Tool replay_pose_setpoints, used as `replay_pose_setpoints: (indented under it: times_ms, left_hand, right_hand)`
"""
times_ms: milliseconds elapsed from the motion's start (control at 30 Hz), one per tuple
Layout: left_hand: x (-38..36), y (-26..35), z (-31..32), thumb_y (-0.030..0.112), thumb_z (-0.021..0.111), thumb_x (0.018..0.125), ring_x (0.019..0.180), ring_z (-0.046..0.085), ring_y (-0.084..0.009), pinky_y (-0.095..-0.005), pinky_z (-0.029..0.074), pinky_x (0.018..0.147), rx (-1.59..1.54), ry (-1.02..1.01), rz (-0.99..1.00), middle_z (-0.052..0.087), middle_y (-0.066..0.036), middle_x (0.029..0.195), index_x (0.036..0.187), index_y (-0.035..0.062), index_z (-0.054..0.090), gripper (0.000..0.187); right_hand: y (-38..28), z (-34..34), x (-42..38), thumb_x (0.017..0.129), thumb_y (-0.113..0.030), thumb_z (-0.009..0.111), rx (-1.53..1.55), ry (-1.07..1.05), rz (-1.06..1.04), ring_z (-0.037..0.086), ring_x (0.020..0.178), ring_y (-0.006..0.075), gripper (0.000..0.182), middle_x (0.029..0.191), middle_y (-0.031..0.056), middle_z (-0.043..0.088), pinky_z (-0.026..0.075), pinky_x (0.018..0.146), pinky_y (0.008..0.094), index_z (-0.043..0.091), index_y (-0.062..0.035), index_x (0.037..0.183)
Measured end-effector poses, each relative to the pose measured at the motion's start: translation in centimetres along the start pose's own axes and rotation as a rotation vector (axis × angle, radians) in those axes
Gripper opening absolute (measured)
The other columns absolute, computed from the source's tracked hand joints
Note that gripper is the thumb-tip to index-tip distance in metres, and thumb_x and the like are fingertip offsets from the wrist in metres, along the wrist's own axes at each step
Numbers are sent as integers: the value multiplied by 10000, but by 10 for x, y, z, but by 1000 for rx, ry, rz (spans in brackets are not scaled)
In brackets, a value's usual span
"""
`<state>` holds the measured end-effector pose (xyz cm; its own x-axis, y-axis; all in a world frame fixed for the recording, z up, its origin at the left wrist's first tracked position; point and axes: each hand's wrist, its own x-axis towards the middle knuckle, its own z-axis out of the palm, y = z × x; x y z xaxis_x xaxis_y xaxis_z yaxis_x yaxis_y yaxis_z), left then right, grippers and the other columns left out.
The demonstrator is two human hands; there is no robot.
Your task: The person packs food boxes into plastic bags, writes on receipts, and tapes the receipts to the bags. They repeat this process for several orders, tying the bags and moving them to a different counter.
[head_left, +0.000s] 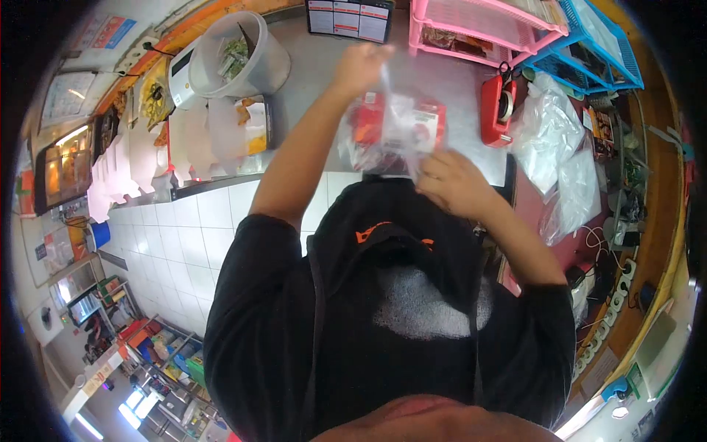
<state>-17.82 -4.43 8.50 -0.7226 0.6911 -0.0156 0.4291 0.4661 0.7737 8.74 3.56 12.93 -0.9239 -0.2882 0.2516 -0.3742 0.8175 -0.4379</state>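
Observation:
A translucent whitish plastic strip (392, 103), smeared by motion, stretches between my two hands. My left hand (363, 68) is closed on its far end, up toward the tablet. Nearer my body, my right hand (453, 180) has its fingers bent at the strip's lower end. Under the strip, a red and white package (423, 127) in clear plastic lies on the grey counter (313, 110); its print is too blurred to read. To the right of the package stands a red tape dispenser (495, 114) with a roll of tape in it.
Behind the hands are a tablet (349, 20), a pink rack (490, 33) and a blue rack (589, 48). Scissors (507, 70) stand by the dispenser, with clear plastic bags (549, 132) to the right. At left are a clear tub (272, 62) of greens and pale cartons (195, 136).

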Motion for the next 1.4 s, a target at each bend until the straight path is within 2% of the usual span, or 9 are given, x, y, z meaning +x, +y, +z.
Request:
replay_pose_setpoints:
  times_ms: [100,200,333,400,600,933,1067,1267,1400]
  left_hand:
    - [-34,12,7,298,509,975,855,622,-102,-302,492,724,-602,-449,5,676,-23,866,934,113,608,213]
    - [-63,-9,42,236,514,958,835,610,-133,-303,479,750,-596,-242,191,670,-44,853,960,80,597,177]
    - [-81,9,20,138,550,872,788,617,-283,-374,480,742,-627,-230,-46,656,-83,840,1000,71,612,158]
    - [-82,12,6,104,575,821,820,606,-334,-407,471,756,-12,-212,395,634,-97,825,985,80,624,172]
    - [-80,-18,20,169,626,803,818,600,-328,-426,459,753,-126,18,638,618,-96,801,939,89,632,158]
    - [-85,-26,31,79,618,774,611,594,-156,-332,439,538,-695,9,31,591,-88,652,768,43,549,78]
    - [-78,-42,46,164,679,740,575,639,-204,-355,498,532,-1030,-39,-77,629,-141,610,660,25,560,199]
    - [-13,-66,73,361,673,741,729,675,-324,-460,521,672,34,303,293,694,-127,745,715,119,728,249]
    - [10,-80,34,409,615,821,791,652,-351,-484,503,694,401,219,-11,676,-178,833,741,76,705,354]
  right_hand:
    - [36,-10,50,805,-168,630,-238,272,-176,549,826,265,75,881,41,547,468,666,381,613,-136,871]
    - [89,10,85,873,-196,596,51,622,-52,556,741,205,77,861,22,573,462,623,334,631,-134,903]
    - [125,79,90,908,-100,553,1413,329,666,512,710,64,83,824,-5,604,420,608,233,627,-64,921]
    - [115,73,92,882,-38,533,1096,190,747,540,724,81,93,833,0,622,442,628,246,620,-51,913]
    - [115,54,84,870,-47,487,873,-126,549,530,789,79,228,887,-15,609,419,653,244,650,-18,1026]
    - [108,55,72,832,-154,692,364,-188,377,591,867,146,257,978,36,622,480,771,301,638,4,1026]
    - [107,72,56,832,-5,664,614,339,423,600,885,196,149,976,122,606,485,823,344,614,-10,972]
    - [58,55,31,889,-168,584,264,158,49,469,996,324,168,979,163,498,375,916,405,526,-9,892]
    - [39,30,-12,865,-121,606,222,-35,290,477,948,351,141,963,171,491,394,840,409,528,-5,884]
